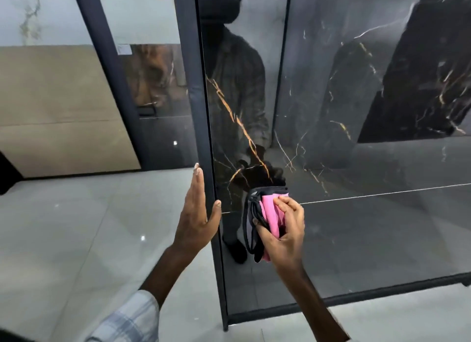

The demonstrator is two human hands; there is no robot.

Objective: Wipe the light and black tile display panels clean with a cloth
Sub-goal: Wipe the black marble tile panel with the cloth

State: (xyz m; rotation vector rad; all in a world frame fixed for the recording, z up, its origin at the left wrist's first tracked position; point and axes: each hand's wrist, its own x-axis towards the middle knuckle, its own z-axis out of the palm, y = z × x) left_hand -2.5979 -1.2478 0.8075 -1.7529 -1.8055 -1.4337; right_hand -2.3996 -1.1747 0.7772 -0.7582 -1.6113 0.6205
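I think I am wiping the black tile panel (356,163), my right hand (283,229) curled tight round the pink and black cloth (267,214) low on its shiny face, my left hand (196,214) flat, fingers straight, against its dark frame (210,138), so next I should rub across.

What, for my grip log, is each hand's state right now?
Left hand: open, straight fingers along the dark metal frame of the glossy black marble tile panel.
Right hand: closed around a bunched pink and black cloth.
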